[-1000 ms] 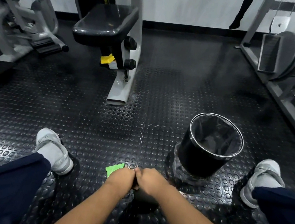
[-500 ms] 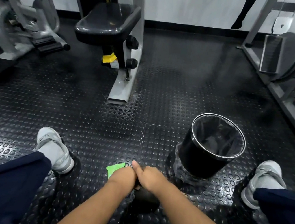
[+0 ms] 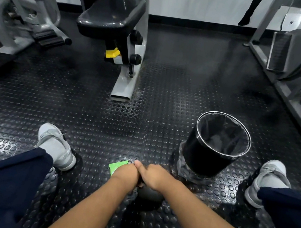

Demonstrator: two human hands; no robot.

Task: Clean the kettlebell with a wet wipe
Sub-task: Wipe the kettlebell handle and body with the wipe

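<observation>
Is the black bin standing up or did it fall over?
Standing up. The bin rests on its base on the floor, and its round open top faces upward.

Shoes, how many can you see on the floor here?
2. The left shoe is on the studded floor at the left, and the right shoe is at the far right, just past the black bin. Trouser legs cover the heel of each.

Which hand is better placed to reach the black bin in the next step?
The right hand, probably. The black bin stands on its side of the kettlebell, while the left hand lies beside the green packet and would have to cross over.
</observation>
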